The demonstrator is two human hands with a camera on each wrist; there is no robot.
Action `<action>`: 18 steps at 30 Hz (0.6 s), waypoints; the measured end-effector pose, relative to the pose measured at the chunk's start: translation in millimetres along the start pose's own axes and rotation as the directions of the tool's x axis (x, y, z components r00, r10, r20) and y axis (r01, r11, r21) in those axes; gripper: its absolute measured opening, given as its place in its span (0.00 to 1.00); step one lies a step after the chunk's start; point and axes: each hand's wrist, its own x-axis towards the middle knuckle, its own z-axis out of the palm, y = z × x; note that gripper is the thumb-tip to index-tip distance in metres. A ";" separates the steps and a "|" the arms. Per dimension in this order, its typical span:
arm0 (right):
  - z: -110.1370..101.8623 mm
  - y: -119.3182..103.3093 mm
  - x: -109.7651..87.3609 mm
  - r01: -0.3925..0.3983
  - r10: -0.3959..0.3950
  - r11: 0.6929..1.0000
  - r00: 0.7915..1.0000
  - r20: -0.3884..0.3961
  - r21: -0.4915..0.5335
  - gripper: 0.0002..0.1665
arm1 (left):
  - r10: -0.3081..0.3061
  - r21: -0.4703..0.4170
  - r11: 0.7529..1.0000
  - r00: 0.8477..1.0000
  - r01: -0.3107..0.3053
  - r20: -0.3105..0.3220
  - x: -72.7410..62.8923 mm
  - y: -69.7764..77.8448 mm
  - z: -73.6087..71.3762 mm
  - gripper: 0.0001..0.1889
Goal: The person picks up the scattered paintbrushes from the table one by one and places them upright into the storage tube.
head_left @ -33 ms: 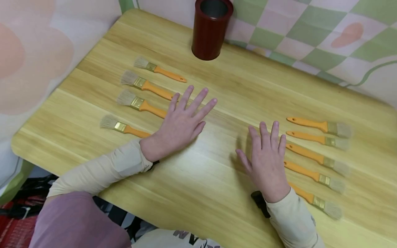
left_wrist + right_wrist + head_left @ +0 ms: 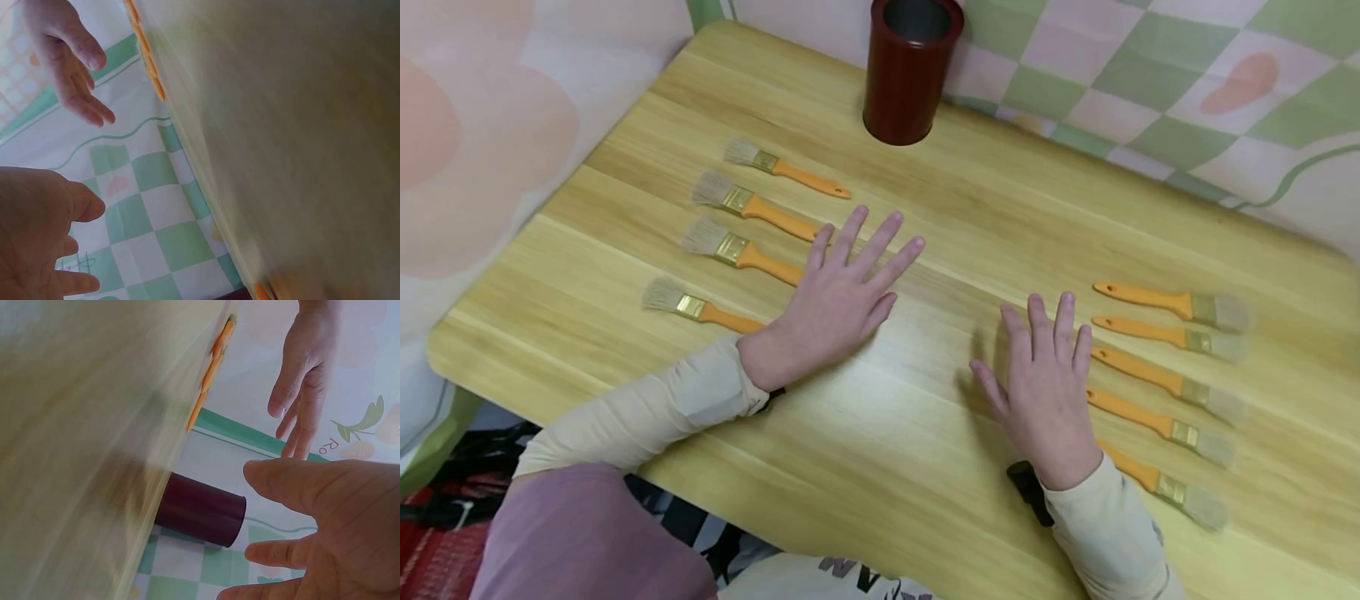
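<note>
My left hand (image 2: 833, 312) is held over the wooden table with its fingers spread, nothing in its grasp. It overlaps the handle ends of flat paintbrushes on the left, among them a wide paintbrush (image 2: 767, 262) and a narrower paintbrush (image 2: 722, 317). My right hand (image 2: 1048, 400), also palm down with fingers extended and holding nothing, hovers just left of the right-hand row. Nearest to it are the handles of a middle paintbrush (image 2: 1138, 371) and a lower paintbrush (image 2: 1131, 410). Both wrist views show the hands (image 2: 37, 234) raised above the tabletop (image 2: 94, 425).
A dark red cylindrical pot (image 2: 904, 92), open at the top, stands at the table's back edge. Several orange-handled brushes lie in each row, bristles pointing outward. Checkered cloth (image 2: 1157, 75) hangs behind the table (image 2: 880, 467).
</note>
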 end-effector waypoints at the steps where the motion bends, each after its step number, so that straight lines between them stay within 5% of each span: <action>1: 0.2 0.1 -0.4 0.002 -0.002 1.000 1.000 -0.004 -0.002 0.42 | 0.002 0.001 1.000 1.000 -0.002 -0.002 0.0 0.4 0.1 0.29; 14: -0.7 -2.2 0.2 0.014 -0.014 1.000 1.000 -0.008 -0.010 0.41 | -0.021 0.016 1.000 1.000 0.021 0.002 -0.8 0.2 -0.7 0.30; 18: -1.3 -3.3 -0.3 -0.001 0.001 1.000 1.000 -0.005 0.000 0.41 | -0.023 0.064 0.998 0.998 0.027 -0.065 0.4 0.4 2.3 0.29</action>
